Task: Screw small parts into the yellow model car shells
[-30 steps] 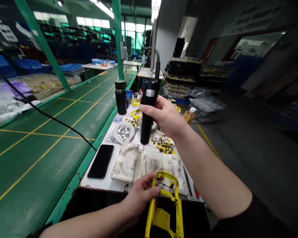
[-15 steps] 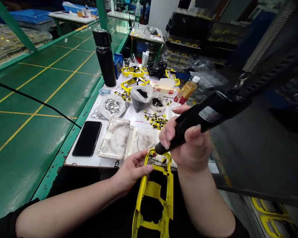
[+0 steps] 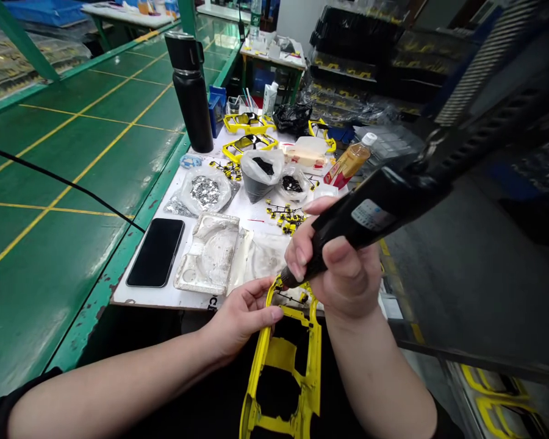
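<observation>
My left hand (image 3: 247, 314) grips a long yellow plastic frame (image 3: 281, 353) by its upper left side, thumb on top. The frame slants down toward me past the table's front edge. My right hand (image 3: 343, 268) is wrapped round a black electric screwdriver (image 3: 375, 210), which hangs from a coiled spring (image 3: 480, 67). Its nose meets the far left corner of the frame, and the tip itself is hidden there. Beyond my hands lie small black-and-yellow parts on sprues (image 3: 286, 216). A stained white foam tray (image 3: 210, 253) sits left of them.
A black phone (image 3: 156, 253) lies at the table's left. Open bags hold silvery pieces (image 3: 205, 192), black granules (image 3: 261, 167) and black bits (image 3: 293, 184). Behind stand a black flask (image 3: 190, 91), more yellow frames (image 3: 249, 146) and a drink bottle (image 3: 351, 160). A green conveyor (image 3: 73, 158) runs along the left.
The screwdriver and my right hand have shifted slightly left, bringing the nose from near the frame's far end to its left corner. My left hand keeps its grip; the view has tilted a little.
</observation>
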A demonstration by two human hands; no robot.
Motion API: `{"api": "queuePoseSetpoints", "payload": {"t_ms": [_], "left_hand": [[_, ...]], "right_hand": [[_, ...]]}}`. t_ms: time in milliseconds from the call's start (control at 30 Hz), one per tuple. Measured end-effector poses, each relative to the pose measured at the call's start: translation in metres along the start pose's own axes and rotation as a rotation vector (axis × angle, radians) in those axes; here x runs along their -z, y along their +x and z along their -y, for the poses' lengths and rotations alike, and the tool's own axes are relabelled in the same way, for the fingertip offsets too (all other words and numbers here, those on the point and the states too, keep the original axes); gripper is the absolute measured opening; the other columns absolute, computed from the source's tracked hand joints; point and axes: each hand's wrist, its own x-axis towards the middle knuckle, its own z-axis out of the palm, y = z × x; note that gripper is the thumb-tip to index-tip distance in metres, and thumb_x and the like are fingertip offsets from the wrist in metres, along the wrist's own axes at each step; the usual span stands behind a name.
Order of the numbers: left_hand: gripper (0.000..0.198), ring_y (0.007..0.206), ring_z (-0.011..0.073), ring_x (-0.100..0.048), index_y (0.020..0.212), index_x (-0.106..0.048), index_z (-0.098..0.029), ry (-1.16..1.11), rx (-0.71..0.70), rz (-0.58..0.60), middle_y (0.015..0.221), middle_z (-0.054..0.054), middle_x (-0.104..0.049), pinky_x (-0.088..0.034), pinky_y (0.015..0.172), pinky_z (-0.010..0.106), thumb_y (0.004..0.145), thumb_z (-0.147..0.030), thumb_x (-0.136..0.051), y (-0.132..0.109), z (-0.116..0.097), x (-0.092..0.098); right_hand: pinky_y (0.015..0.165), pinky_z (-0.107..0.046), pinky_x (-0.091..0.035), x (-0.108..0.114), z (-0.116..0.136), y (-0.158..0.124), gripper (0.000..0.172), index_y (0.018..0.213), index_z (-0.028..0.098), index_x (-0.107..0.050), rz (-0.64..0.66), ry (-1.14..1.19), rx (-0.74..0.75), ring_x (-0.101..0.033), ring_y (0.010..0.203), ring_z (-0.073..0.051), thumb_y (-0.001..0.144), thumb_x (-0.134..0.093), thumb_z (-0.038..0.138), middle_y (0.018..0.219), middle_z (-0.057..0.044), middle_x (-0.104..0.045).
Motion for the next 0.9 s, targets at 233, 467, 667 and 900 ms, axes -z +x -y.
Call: {"api": "queuePoseSetpoints", "payload": {"t_ms": [233,467,667,900], "left_hand": [[0.043,0.067,0.0072,-0.061,0.126,-0.082,-0.019,-0.009,0.024,0.027,0.086,0.000,-0.072,-0.053,0.069,0.019,0.087,-0.030,-0.099,-0.001,-0.003,-0.002],[0.054,0.067,0.0076,-0.061,0.131,-0.082,-0.017,-0.010,0.008,0.005,0.096,0.004,-0.077,-0.052,0.066,0.019,0.084,-0.031,-0.101,-0.001,-0.003,-0.004],[0.052,0.067,0.0074,-0.062,0.129,-0.082,-0.016,-0.053,0.000,0.016,0.094,0.005,-0.078,-0.050,0.064,0.018,0.082,-0.030,-0.102,0.000,-0.004,-0.005],[0.053,0.067,0.0076,-0.061,0.130,-0.081,-0.016,-0.002,0.003,-0.005,0.097,0.005,-0.078,-0.051,0.064,0.018,0.084,-0.030,-0.101,-0.001,-0.004,-0.003]], "right_hand": [[0.052,-0.021,-0.043,0.016,-0.011,0.000,0.029,0.122,0.028,-0.074,0.249,0.133,-0.045,-0.051,0.056,-0.009,0.097,-0.089,0.030,0.075,0.004,-0.062],[0.051,-0.021,-0.048,0.009,-0.008,-0.002,0.016,0.110,0.025,-0.076,0.095,0.085,-0.037,-0.059,0.055,-0.008,0.099,-0.086,0.025,0.076,0.004,-0.066],[0.051,-0.023,-0.049,-0.004,-0.005,-0.004,0.021,0.105,0.024,-0.078,-0.063,-0.013,-0.023,-0.061,0.054,-0.010,0.093,-0.095,0.031,0.073,0.005,-0.067],[0.060,-0.026,-0.050,-0.009,-0.012,-0.009,0.022,0.104,0.025,-0.079,-0.182,-0.121,0.029,-0.060,0.061,-0.010,0.093,-0.096,0.035,0.075,0.004,-0.066]]}}
